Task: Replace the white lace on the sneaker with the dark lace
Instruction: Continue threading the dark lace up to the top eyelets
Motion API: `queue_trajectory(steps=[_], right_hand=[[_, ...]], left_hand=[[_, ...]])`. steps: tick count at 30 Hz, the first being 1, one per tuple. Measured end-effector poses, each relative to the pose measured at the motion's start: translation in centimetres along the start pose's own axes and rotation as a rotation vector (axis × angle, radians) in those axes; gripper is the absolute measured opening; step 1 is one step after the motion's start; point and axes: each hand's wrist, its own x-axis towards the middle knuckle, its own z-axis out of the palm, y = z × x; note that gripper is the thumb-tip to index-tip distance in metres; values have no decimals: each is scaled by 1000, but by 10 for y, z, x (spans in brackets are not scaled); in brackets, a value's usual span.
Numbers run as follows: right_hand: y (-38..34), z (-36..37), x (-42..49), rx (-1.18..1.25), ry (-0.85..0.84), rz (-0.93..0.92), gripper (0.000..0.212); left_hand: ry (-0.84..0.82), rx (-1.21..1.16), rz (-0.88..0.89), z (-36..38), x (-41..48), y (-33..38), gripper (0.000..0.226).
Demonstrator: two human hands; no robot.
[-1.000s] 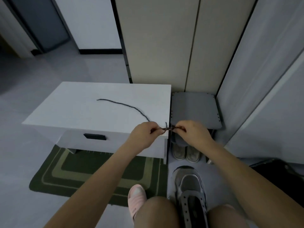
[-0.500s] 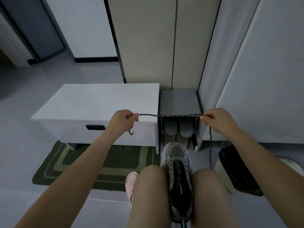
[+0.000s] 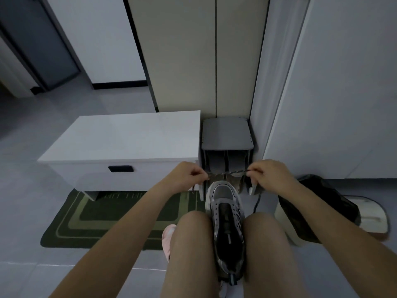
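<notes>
Between the knees, the sneaker (image 3: 226, 214) lies toe-far with no lace visible in it, while just beyond its toe the left hand (image 3: 189, 176) and right hand (image 3: 270, 176) pinch the dark lace (image 3: 227, 173) taut between them; threading apparently comes next, calling for a lace tip at the far eyelets.

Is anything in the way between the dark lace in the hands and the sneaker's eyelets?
Nothing visible. The left hand and right hand pinch the dark lace taut just beyond the toe of the sneaker, which sits between the knees; its eyelet rows look empty.
</notes>
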Motion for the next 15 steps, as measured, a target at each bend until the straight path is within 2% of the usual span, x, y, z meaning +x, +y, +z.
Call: queue_trajectory(steps=[2,3,5,6,9,10,11,13,15], right_hand=[[19,-7,-6,-21,32,79,32],[26,-7,-7,-18,33,106,28],[35,-4,-9,73,-54,144,11],[32,0,-9,152,-118,142,11],[8,17,-15,367,-271,51,56],[-5,23,-18,426,-304,10,67],[-17,30,-20,492,-326,-21,69],[-30,42,-23,597,-296,-80,44],[-30,46,-24,549,-195,-92,14]], left_hand=[[-10,41,-31,-2,-6,-16,22],[-9,41,-46,-1,-8,-20,22],[-1,33,-50,5,-13,-21,21],[-2,28,-34,9,-14,-17,20],[-51,13,39,28,-14,4,17],[-54,20,54,35,-14,10,18],[-41,30,61,41,-13,14,19],[13,-2,56,50,-12,14,21],[38,-86,43,52,-14,10,20]])
